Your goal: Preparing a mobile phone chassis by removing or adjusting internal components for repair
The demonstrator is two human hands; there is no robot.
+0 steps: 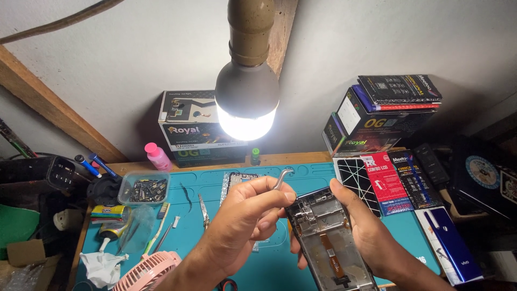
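Note:
My right hand (371, 229) holds an opened phone frame (328, 237) upright by its right edge, its inner metal side facing me with an orange flex strip down the middle. My left hand (245, 218) pinches curved metal tweezers (281, 179), whose bent tip sticks up just left of the frame's top corner. Both hands hover over a teal work mat (188, 237).
A lit bulb (246, 102) hangs low over the mat. Around it lie a clear tray of small parts (144, 188), a pink bottle (158, 156), straight tweezers (204, 211), a pink fan (148, 272), boxes at the back and phone parts (388, 180) at right.

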